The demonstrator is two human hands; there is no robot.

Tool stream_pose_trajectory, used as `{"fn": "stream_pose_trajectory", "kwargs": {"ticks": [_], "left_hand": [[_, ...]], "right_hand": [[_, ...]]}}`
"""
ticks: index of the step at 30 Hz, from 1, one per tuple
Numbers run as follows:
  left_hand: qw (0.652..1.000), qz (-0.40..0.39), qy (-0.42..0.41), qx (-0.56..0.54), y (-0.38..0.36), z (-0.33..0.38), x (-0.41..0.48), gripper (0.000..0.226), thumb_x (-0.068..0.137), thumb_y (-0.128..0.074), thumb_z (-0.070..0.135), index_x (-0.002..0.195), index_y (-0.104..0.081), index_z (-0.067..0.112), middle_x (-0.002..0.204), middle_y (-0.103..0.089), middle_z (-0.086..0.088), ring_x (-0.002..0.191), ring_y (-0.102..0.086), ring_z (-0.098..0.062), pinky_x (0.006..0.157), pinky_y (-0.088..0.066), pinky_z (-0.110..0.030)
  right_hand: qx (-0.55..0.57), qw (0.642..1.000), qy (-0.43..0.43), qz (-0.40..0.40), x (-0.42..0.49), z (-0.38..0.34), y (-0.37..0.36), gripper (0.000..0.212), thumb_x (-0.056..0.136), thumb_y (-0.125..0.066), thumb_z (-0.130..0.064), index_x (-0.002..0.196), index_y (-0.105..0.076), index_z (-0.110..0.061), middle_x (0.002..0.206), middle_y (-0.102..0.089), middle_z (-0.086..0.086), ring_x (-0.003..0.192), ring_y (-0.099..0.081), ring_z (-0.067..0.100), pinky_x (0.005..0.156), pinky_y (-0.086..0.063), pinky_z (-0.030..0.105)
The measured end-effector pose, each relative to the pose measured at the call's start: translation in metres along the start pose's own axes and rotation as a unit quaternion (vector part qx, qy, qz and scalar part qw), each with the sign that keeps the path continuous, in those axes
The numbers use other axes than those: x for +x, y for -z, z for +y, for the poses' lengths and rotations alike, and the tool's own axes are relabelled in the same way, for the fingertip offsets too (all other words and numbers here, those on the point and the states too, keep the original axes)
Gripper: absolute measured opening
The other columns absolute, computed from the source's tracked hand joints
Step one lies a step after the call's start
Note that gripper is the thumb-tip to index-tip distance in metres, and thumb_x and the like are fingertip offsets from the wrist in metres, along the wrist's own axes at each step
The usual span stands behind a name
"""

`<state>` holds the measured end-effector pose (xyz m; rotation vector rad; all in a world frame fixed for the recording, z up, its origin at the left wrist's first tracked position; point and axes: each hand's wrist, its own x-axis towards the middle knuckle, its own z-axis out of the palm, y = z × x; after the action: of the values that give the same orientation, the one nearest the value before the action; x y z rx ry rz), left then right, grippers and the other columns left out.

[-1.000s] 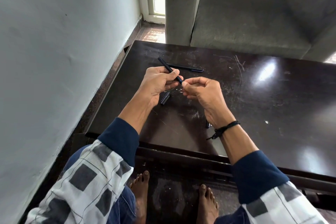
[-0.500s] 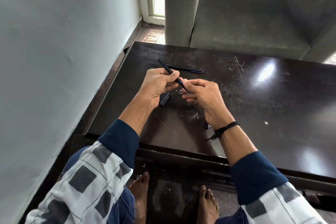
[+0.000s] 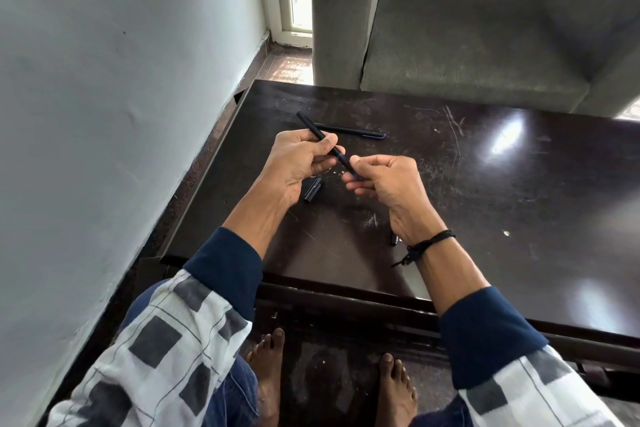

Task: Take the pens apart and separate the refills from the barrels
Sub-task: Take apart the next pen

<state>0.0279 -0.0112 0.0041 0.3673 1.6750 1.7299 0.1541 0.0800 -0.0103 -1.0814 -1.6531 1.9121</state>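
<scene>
- Head view, far left: a pale wall (image 3: 121, 80) runs alongside the dark scratched surface (image 3: 485, 201).
- The left hand (image 3: 298, 163) is held above the surface, its fingers (image 3: 329, 140) curled round a black pen (image 3: 310, 124) that slants from far left to near right.
- A black pen cap (image 3: 313, 189) lies on the surface just below that hand.
- A second pen (image 3: 349, 131) lies flat on the surface just beyond the hands.
- Between the hands a bluish stretch of the held pen shows; I cannot tell if it is the refill.
- The right hand (image 3: 388, 184) pinches the pen's near right end with curled fingertips.
- A small dark piece (image 3: 394, 239) lies on the surface beside the right wrist, which wears a black cord bracelet (image 3: 429, 243).
- A grey armchair (image 3: 467, 45) stands beyond the far edge.
</scene>
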Motion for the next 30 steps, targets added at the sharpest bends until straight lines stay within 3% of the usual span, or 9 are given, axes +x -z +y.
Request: {"fn": "stream_pose_trajectory", "kwargs": {"ticks": [5,9,11,17,23,30], "left_hand": [[1.000,-0.002,0.002,0.003,-0.0001,-0.0010,0.0014,0.004,0.093,-0.068,0.005,0.091,-0.071,0.002,0.082,-0.075,-0.012,0.073,-0.074,-0.016,0.071,-0.061,-0.024],[1.000,0.002,0.002,0.000,0.0012,-0.0010,0.0029,0.005,0.092,-0.070,0.005,0.092,-0.072,0.001,0.083,-0.076,-0.012,0.072,-0.074,-0.016,0.074,-0.062,-0.027],[1.000,0.003,0.001,-0.001,0.0010,-0.0005,0.0020,0.005,0.092,-0.069,0.005,0.092,-0.072,0.001,0.083,-0.076,-0.012,0.073,-0.074,-0.016,0.075,-0.062,-0.027],[1.000,-0.005,0.000,0.001,-0.0012,-0.0003,-0.0007,0.005,0.093,-0.068,0.005,0.092,-0.071,0.001,0.080,-0.076,-0.011,0.073,-0.074,-0.016,0.073,-0.062,-0.024],[1.000,0.005,-0.001,-0.001,-0.0004,0.0006,-0.0009,0.005,0.092,-0.069,0.005,0.093,-0.072,0.001,0.085,-0.076,-0.013,0.079,-0.075,-0.019,0.076,-0.062,-0.028],[1.000,0.000,0.002,0.006,-0.0023,-0.0031,-0.0009,0.017,0.094,-0.068,0.006,0.105,-0.070,-0.007,0.088,-0.076,-0.016,0.079,-0.075,-0.019,0.078,-0.061,-0.028]], "right_hand": [[-0.007,0.999,0.035,0.014,0.0006,0.0034,0.0007,0.016,0.086,-0.081,-0.013,0.090,-0.074,0.001,0.076,-0.076,0.009,0.064,-0.068,0.012,0.063,-0.053,0.021],[0.017,1.000,0.007,0.008,-0.0016,0.0005,-0.0015,0.031,0.085,-0.082,-0.032,0.098,-0.073,-0.005,0.090,-0.079,0.015,0.071,-0.072,0.016,0.064,-0.056,0.024],[0.018,1.000,-0.014,-0.001,-0.0020,-0.0007,-0.0025,0.033,0.089,-0.077,-0.036,0.099,-0.074,-0.005,0.085,-0.079,0.013,0.069,-0.073,0.017,0.061,-0.057,0.023],[0.004,1.000,0.012,0.001,-0.0022,0.0029,-0.0030,0.016,0.089,-0.079,-0.019,0.084,-0.071,-0.006,0.070,-0.073,0.008,0.057,-0.065,0.011,0.055,-0.051,0.019],[0.009,1.000,-0.016,-0.003,-0.0050,0.0001,-0.0056,0.033,0.091,-0.075,-0.040,0.099,-0.074,-0.007,0.084,-0.079,0.012,0.067,-0.071,0.015,0.059,-0.056,0.022],[0.021,1.000,0.002,0.005,-0.0039,0.0023,-0.0031,0.016,0.092,-0.075,-0.018,0.088,-0.073,-0.003,0.074,-0.075,0.011,0.060,-0.067,0.012,0.055,-0.052,0.018]]}}
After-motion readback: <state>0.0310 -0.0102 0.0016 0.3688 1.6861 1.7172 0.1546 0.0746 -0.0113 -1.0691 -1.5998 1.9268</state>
